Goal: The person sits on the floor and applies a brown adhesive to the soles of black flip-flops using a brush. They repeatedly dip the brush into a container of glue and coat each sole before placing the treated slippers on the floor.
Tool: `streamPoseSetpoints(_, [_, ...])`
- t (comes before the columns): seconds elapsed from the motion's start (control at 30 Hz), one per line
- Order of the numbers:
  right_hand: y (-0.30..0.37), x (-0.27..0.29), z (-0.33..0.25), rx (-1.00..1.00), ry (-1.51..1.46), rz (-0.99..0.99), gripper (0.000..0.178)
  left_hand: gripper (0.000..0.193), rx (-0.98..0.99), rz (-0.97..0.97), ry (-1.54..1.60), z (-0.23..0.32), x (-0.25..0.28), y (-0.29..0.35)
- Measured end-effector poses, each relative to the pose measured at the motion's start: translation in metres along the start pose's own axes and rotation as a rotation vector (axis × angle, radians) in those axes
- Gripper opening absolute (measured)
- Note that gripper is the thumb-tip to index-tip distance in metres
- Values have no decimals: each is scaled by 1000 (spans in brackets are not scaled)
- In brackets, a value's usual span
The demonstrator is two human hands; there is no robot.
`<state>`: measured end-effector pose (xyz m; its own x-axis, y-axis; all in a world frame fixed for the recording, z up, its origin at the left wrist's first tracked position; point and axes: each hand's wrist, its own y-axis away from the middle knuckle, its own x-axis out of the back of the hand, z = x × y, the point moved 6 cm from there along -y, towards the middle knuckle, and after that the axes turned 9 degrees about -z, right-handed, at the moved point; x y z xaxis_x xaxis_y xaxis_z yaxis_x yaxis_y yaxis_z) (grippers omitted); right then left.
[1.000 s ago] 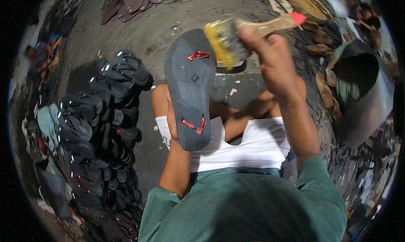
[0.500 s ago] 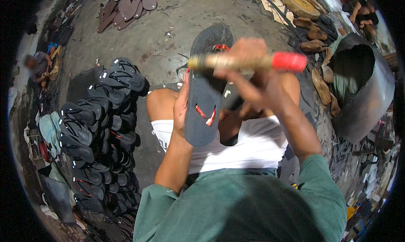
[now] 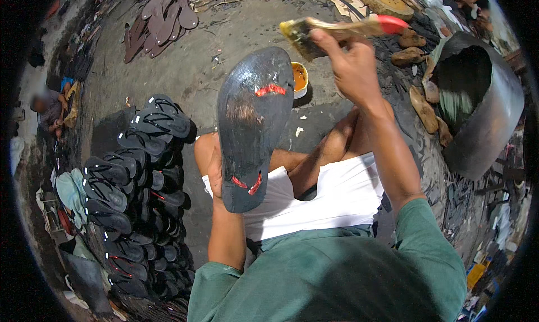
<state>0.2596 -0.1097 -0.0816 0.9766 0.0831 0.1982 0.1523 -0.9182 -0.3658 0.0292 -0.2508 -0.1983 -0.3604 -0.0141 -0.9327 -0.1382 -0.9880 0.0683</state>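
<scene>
We're gripping a shiny black flip-flop sole [image 3: 251,136] in our left hand [image 3: 215,171], right hand [image 3: 357,66] clutching a yellow-smeared paintbrush [image 3: 345,29].

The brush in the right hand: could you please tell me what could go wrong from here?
The yellow-stained brush is held in the air by the right hand, so it might drip outside the dark sole.
The sole looks glossy, perhaps wet, toward its upper end; the left hand at its edge could get smeared.
The white shorts show just behind the sole's lower end, so a drip or touch might stain them.
</scene>
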Motion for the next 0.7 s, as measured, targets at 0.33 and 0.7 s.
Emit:
streamPoseSetpoints(0.33, [71,-52,-8,322,63,-435,23,50,11,-372,199,1,-42,-32])
streamPoseSetpoints(0.7, [95,-63,-40,538,302,-383,39,51,-142,-502,81,20,-60,-72])
